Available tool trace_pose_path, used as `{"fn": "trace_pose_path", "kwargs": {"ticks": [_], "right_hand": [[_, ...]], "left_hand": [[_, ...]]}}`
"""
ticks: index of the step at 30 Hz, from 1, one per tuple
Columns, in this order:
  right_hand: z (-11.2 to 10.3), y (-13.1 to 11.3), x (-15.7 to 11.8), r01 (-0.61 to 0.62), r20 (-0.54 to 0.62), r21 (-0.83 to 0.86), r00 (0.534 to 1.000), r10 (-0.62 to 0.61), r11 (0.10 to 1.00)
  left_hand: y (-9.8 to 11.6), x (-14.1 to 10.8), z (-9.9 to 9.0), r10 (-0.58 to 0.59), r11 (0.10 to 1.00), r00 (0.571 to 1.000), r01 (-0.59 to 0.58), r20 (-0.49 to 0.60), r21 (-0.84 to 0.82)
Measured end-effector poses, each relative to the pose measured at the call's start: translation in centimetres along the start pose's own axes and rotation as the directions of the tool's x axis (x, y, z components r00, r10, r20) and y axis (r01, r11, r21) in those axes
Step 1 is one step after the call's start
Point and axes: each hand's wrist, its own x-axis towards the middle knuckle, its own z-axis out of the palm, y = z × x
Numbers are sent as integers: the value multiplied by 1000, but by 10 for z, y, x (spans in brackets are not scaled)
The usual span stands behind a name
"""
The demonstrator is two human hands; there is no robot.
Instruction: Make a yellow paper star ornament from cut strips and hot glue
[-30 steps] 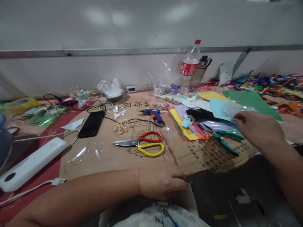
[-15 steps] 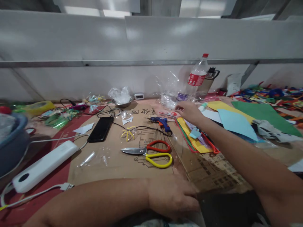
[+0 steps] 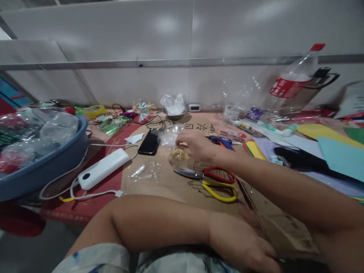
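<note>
Right fingers (image 3: 184, 140) by crinkled film (image 3: 167, 137) (apparently plastic)

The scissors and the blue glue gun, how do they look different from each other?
The scissors have one red and one yellow handle, but the glue gun looks mostly blue. The scissors show shiny metal blades; the glue gun shows none. The scissors lie nearer the left hand, the glue gun farther from it. Both lie on the cardboard.
</note>
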Motion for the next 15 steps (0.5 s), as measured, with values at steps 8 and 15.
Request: {"fn": "trace_pose_path", "kwargs": {"ticks": [8, 15], "right_hand": [[46, -52, 33, 158, 129, 51, 978, -164, 986], [60, -56, 96, 53, 112, -126, 993, -39, 991]], "left_hand": [[2, -3, -15, -9, 989, 998, -1, 65, 146], [24, 10, -16, -97, 966, 973, 41, 209, 255]]}}
